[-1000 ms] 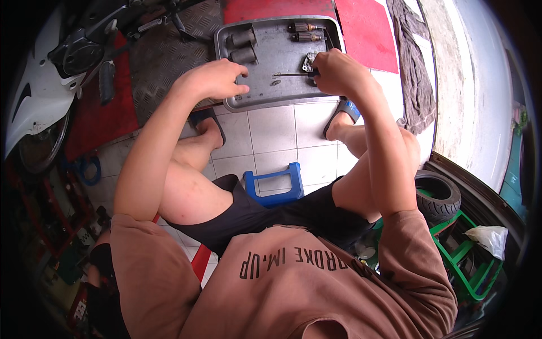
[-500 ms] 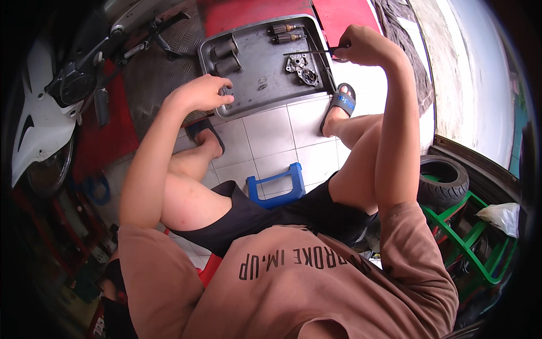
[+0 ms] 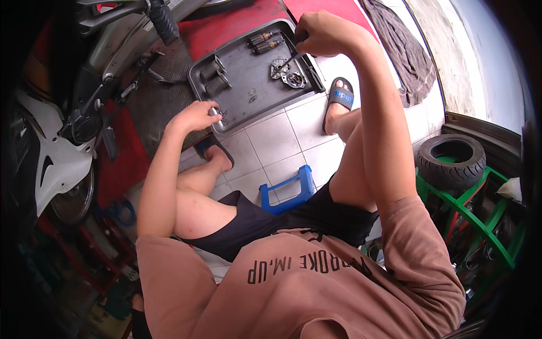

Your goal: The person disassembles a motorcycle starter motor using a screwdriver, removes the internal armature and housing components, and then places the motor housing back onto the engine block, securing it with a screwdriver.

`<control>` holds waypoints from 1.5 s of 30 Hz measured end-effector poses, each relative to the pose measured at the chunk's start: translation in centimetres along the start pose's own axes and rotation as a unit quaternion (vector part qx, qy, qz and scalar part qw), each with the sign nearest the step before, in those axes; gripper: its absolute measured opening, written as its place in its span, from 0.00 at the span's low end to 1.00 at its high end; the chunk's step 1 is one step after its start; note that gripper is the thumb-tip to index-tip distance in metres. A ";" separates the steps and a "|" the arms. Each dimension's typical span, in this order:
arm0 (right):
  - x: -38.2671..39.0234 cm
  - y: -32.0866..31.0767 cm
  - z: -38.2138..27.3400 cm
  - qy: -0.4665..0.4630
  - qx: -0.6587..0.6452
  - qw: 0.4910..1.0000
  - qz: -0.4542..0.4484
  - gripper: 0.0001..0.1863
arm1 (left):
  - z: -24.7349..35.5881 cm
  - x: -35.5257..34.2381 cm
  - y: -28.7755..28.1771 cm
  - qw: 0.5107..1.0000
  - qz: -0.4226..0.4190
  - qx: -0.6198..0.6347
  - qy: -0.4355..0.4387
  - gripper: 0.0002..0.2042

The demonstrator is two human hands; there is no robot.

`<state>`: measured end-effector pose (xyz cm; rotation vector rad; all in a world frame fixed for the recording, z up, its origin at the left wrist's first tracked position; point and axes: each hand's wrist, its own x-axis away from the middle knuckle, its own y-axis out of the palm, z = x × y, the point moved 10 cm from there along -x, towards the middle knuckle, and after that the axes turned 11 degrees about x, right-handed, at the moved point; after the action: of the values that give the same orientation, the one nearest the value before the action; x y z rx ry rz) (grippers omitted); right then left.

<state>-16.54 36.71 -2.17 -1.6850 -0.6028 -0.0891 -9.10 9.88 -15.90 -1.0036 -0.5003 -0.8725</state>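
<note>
At the left near corner of the grey metal tray [image 3: 248,118], my left hand [image 3: 199,116] curls its fingers on the rim. My right hand [image 3: 316,34] grips a thin dark tool [image 3: 290,60] above the tray's right side. The tool slants down-left to a cast metal part [image 3: 279,68], beside a round metal part [image 3: 293,79]. Two grey cylindrical sleeves [image 3: 216,76] lie at the tray's left. Dark cylinders with copper bands [image 3: 263,42] rest near its far edge, and small oval pieces [image 3: 252,96] are on its bottom.
A partly dismantled motorbike [image 3: 68,141] occupies the left, beside red mats [image 3: 226,17] and a textured metal plate. A blue plastic stool [image 3: 285,195] is between my legs. At right are a crumpled dark cloth [image 3: 406,68], a tire [image 3: 451,169] and a green rack [image 3: 480,214].
My right hand lifted from inside the tray and moved up; the tool turned from horizontal to slanting down toward the cast part. My left fingers curled onto the rim. The view has shifted.
</note>
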 end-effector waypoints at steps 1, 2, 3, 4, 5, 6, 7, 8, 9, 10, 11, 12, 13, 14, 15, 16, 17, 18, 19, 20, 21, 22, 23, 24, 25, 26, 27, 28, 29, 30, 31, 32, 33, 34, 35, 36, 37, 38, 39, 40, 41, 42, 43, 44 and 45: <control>0.2 -0.3 0.0 0.002 -0.003 1.000 0.001 0.13 | 0.1 -0.2 0.0 1.000 0.005 -0.003 0.000 0.23; 0.5 -0.8 0.2 0.014 -0.017 1.000 0.011 0.11 | 0.3 -0.4 0.1 1.000 0.003 -0.006 0.000 0.23; 0.8 -1.2 0.4 0.027 -0.030 0.999 0.022 0.10 | 0.5 -0.6 0.2 1.000 0.003 0.001 0.001 0.23; 1.0 -1.5 0.3 0.030 -0.032 0.999 0.022 0.10 | 0.7 -0.8 0.3 1.000 0.003 0.008 0.002 0.23; 1.3 -2.0 0.8 0.064 -0.010 0.997 0.034 0.10 | 1.0 -1.0 0.5 1.000 0.001 0.006 0.003 0.23; 1.6 -2.4 1.4 0.098 0.011 0.994 0.045 0.10 | 1.4 -1.1 0.6 1.000 0.002 0.001 0.010 0.22; 1.7 -2.3 1.6 0.099 0.010 0.994 0.046 0.10 | 1.7 -1.2 0.7 1.000 0.003 -0.003 0.017 0.22; 1.7 -2.4 1.7 0.100 0.008 0.993 0.057 0.09 | 1.8 -1.4 0.8 1.000 0.002 -0.005 0.017 0.22; 1.8 -2.5 1.8 0.101 0.007 0.993 0.067 0.08 | 1.9 -1.6 0.9 1.000 0.006 -0.009 0.019 0.22; 1.8 -2.4 1.9 0.102 0.006 0.993 0.066 0.08 | 2.0 -1.8 0.9 1.000 0.010 -0.013 0.021 0.22; 1.8 -2.5 1.8 0.099 0.016 0.992 0.075 0.08 | 2.0 -2.1 1.1 1.000 0.009 -0.014 0.021 0.22; 1.9 -2.7 1.7 0.095 0.024 0.992 0.084 0.08 | 2.4 -2.3 1.0 0.999 0.018 -0.012 0.034 0.21; 2.0 -2.8 1.7 0.095 0.022 0.992 0.084 0.08 | 2.8 -2.5 0.9 0.999 0.026 -0.011 0.046 0.20; 2.1 -3.4 1.7 0.089 -0.013 0.991 0.101 0.08 | 2.9 -2.9 1.4 0.999 0.024 -0.013 0.045 0.20; 2.4 -4.1 1.7 0.084 -0.048 0.988 0.120 0.08 | 3.2 -3.4 1.3 0.996 0.049 0.035 0.068 0.19; 2.8 -4.7 1.8 0.086 -0.051 0.987 0.122 0.08 | 3.7 -3.8 1.2 0.990 0.074 0.082 0.092 0.19; 3.3 -5.5 1.7 0.071 -0.102 0.983 0.138 0.08 | 3.9 -4.5 1.9 0.990 0.072 0.077 0.092 0.19; 3.9 -6.3 1.7 0.057 -0.150 0.975 0.154 0.08 | 4.5 -5.3 2.4 0.986 0.082 0.106 0.096 0.18; 4.2 -6.9 1.5 0.057 -0.153 0.974 0.156 0.08 | 4.7 -6.1 3.0 0.982 0.094 0.135 0.098 0.17; 4.6 -8.3 1.3 0.069 -0.102 0.974 0.191 0.09 | 5.0 -7.4 4.0 0.982 0.093 0.131 0.098 0.17; 4.9 -9.3 1.0 0.081 -0.050 0.970 0.225 0.09 | 4.0 -9.4 4.9 0.971 0.107 0.204 0.058 0.16; 4.5 -8.8 2.0 0.106 -0.093 0.959 0.244 0.09 | 3.5 -11.3 5.8 0.954 0.119 0.274 0.020 0.16; 4.1 -8.3 2.4 0.112 -0.096 0.958 0.246 0.09 | 4.3 -12.8 6.8 0.956 0.116 0.269 0.022 0.16; 4.1 -8.5 2.5 0.098 -0.108 0.947 0.286 0.09 | 4.2 -14.0 7.9 0.915 0.125 0.384 -0.007 0.17; 4.6 -9.2 2.5 0.086 -0.118 0.934 0.326 0.10 | 4.7 -14.7 9.0 0.859 0.129 0.494 -0.034 0.18; 4.5 -9.0 2.9 0.093 -0.127 0.940 0.302 0.10 | 5.6 -15.4 9.5 0.862 0.125 0.490 -0.033 0.18; 4.7 -9.2 3.2 0.099 -0.128 0.939 0.302 0.10 | 6.0 -15.7 10.7 0.843 0.115 0.520 -0.077 0.19; 4.7 -9.2 3.5 0.109 -0.128 0.940 0.297 0.11 | 6.2 -15.8 11.7 0.821 0.106 0.548 -0.120 0.20; 4.7 -9.3 3.7 0.110 -0.128 0.938 0.302 0.11 | 6.4 -16.4 12.3 0.823 0.102 0.545 -0.121 0.20; 4.8 -9.3 3.9 0.111 -0.130 0.936 0.307 0.11 | 6.1 -16.9 12.6 0.830 0.121 0.527 -0.135 0.20; 4.9 -9.3 4.0 0.109 -0.132 0.935 0.311 0.12 | 6.2 -17.3 12.7 0.835 0.140 0.511 -0.147 0.21; 5.1 -9.4 3.9 0.108 -0.132 0.934 0.313 0.12 | 6.4 -17.5 12.8 0.825 0.169 0.521 -0.140 0.17; 5.0 -9.4 4.2 0.108 -0.132 0.934 0.314 0.12 | 6.7 -17.8 13.1 0.826 0.165 0.520 -0.140 0.17; 4.9 -9.4 4.2 0.108 -0.136 0.933 0.314 0.13 | 6.6 -18.1 13.3 0.807 0.176 0.549 -0.124 0.15; 5.1 -9.5 4.2 0.108 -0.138 0.933 0.316 0.13 | 6.5 -18.3 13.5 0.787 0.186 0.578 -0.109 0.13; 5.1 -9.9 4.3 0.106 -0.140 0.931 0.319 0.14 | 6.3 -18.4 13.3 0.775 0.199 0.590 -0.110 0.09; 5.1 -10.1 4.3 0.105 -0.143 0.930 0.323 0.14 | 5.8 -18.4 13.1 0.774 0.204 0.589 -0.109 0.09; 5.3 -10.2 4.0 0.103 -0.147 0.928 0.326 0.14 | 5.8 -18.4 13.0 0.786 0.186 0.584 -0.086 0.08; 5.3 -10.2 3.8 0.102 -0.153 0.927 0.326 0.15 | 5.7 -18.3 12.8 0.796 0.169 0.578 -0.063 0.08; 5.4 -10.2 4.0 0.103 -0.155 0.926 0.328 0.15 | 6.0 -17.8 12.4 0.788 0.165 0.590 -0.071 0.08; 5.4 -10.2 4.1 0.105 -0.160 0.925 0.328 0.15 | 6.2 -17.1 12.0 0.781 0.146 0.603 -0.073 0.09; 5.3 -10.4 4.1 0.103 -0.170 0.923 0.330 0.16 | 5.9 -16.2 11.0 0.767 0.125 0.626 -0.063 0.11; 5.3 -10.6 4.1 0.102 -0.183 0.919 0.333 0.16 | 6.1 -14.9 9.7 0.752 0.105 0.649 -0.050 0.13; 5.4 -10.8 4.3 0.101 -0.203 0.914 0.335 0.17 | 5.5 -13.3 8.0 0.768 0.124 0.626 -0.055 0.16; 5.6 -11.0 4.5 0.101 -0.235 0.907 0.335 0.17 | 5.7 -11.4 5.5 0.797 0.136 0.588 -0.037 0.18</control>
<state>-17.72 43.72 8.93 -2.2334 0.1987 0.0941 -11.02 20.82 -24.18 0.0662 -0.7888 -0.1311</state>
